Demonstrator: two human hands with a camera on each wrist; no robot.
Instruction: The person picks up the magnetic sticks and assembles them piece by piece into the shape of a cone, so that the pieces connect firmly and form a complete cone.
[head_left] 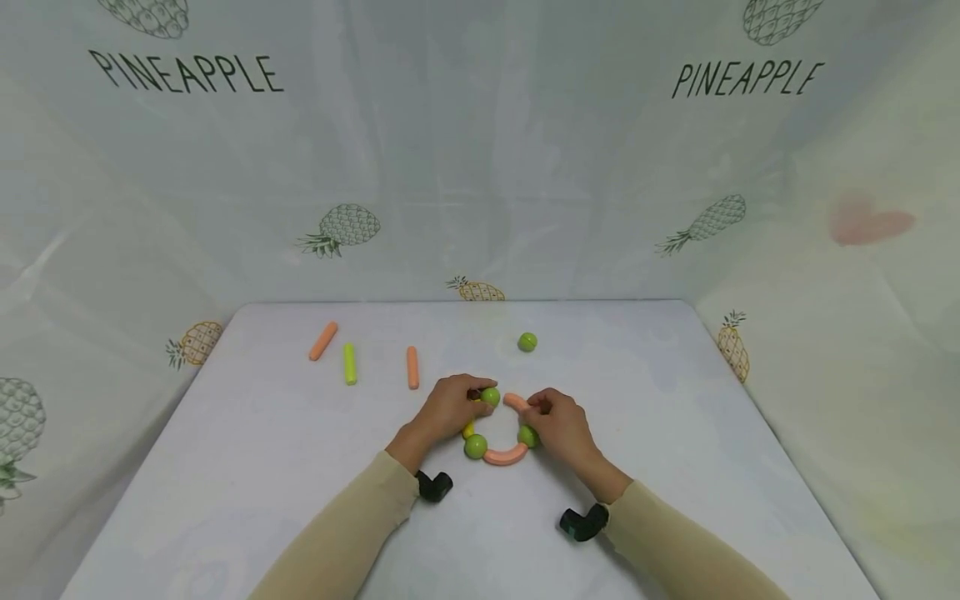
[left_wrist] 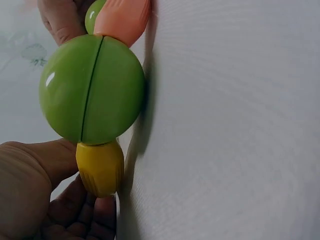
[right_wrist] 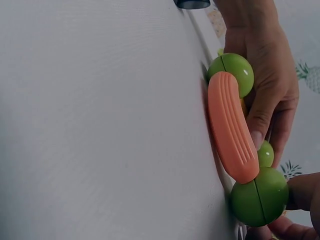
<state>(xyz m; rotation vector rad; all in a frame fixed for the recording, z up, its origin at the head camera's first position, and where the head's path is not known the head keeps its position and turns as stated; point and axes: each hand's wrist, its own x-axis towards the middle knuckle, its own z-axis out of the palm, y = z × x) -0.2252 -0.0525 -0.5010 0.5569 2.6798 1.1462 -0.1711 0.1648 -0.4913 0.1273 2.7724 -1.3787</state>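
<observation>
A nearly complete ring of green balls and curved rods lies on the table. My left hand [head_left: 452, 407] pinches the ring's far green ball [head_left: 491, 396] between thumb and fingers, beside a yellow curved rod [head_left: 468, 430]. My right hand [head_left: 561, 425] grips an orange curved rod [head_left: 515, 402], whose free end points toward that ball across a small gap. Nearer to me, another orange curved rod [right_wrist: 232, 127] joins the left green ball [left_wrist: 92, 90] to the right green ball [right_wrist: 260, 197]. Fingers partly hide the yellow rod and the gripped orange rod.
A loose green ball [head_left: 527, 342] sits farther back. To the back left lie two straight orange rods, one [head_left: 323, 342] slanted and one [head_left: 412, 367] upright in view, with a lime rod [head_left: 349, 364] between them. A pineapple-print curtain [head_left: 480, 150] surrounds the white table [head_left: 675, 400].
</observation>
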